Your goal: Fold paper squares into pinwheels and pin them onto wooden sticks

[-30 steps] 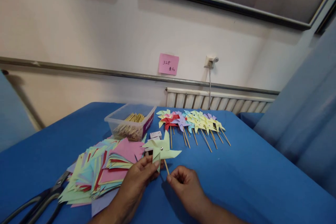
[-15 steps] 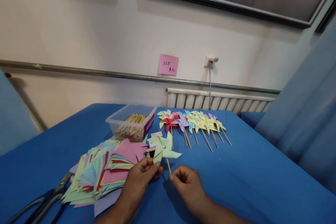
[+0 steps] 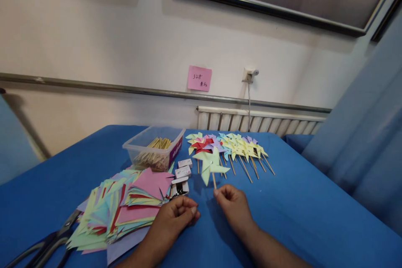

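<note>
My right hand [image 3: 234, 207] pinches the wooden stick of a pale green paper pinwheel [image 3: 210, 165] and holds it upright just in front of a row of finished pinwheels [image 3: 229, 145] lying on the blue table [image 3: 307, 217]. My left hand [image 3: 177, 215] rests on the cloth with its fingers curled and nothing in them, beside a pile of cut coloured paper squares [image 3: 122, 207].
A clear plastic tub of wooden sticks [image 3: 155, 146] stands behind the paper pile. Small white boxes [image 3: 182, 173] lie between tub and hands. Black scissors [image 3: 40, 247] lie at the near left edge. A wall with a radiator [image 3: 260, 121] runs behind the table.
My left hand let go of the pinwheel and sank to the table. My right hand carried the pinwheel forward and to the right, toward the row of finished ones.
</note>
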Demonstrator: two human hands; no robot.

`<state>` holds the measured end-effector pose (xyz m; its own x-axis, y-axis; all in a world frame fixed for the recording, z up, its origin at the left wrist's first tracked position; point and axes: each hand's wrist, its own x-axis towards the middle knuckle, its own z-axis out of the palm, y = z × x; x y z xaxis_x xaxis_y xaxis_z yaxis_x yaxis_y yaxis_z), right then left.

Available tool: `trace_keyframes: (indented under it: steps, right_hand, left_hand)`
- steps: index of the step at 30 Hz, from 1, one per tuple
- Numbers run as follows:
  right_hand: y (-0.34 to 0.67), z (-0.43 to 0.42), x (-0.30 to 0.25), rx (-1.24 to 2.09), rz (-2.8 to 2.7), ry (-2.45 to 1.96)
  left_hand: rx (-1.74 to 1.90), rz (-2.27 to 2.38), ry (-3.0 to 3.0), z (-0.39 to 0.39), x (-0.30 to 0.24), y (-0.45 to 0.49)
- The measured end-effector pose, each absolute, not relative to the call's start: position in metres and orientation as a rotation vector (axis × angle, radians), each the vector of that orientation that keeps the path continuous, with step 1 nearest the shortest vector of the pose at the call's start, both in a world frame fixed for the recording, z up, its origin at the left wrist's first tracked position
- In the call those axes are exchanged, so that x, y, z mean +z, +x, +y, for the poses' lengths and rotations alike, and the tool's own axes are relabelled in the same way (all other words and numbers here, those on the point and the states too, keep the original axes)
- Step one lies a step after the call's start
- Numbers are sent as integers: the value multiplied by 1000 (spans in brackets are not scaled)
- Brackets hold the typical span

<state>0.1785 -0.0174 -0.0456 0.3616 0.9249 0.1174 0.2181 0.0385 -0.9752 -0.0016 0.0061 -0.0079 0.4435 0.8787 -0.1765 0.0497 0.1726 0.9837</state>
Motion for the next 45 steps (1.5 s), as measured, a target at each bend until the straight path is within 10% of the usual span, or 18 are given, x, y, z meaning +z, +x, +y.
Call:
trace_keyframes:
  steps: [21, 45]
  right_hand:
    - [256, 42, -51, 248, -1238, -2204]
    - [148, -10, -47, 577, -1061, -1498]
  left_hand:
    - [636, 957, 1430, 15, -25, -3]
    - [534, 900, 1774, -3, -18, -3]
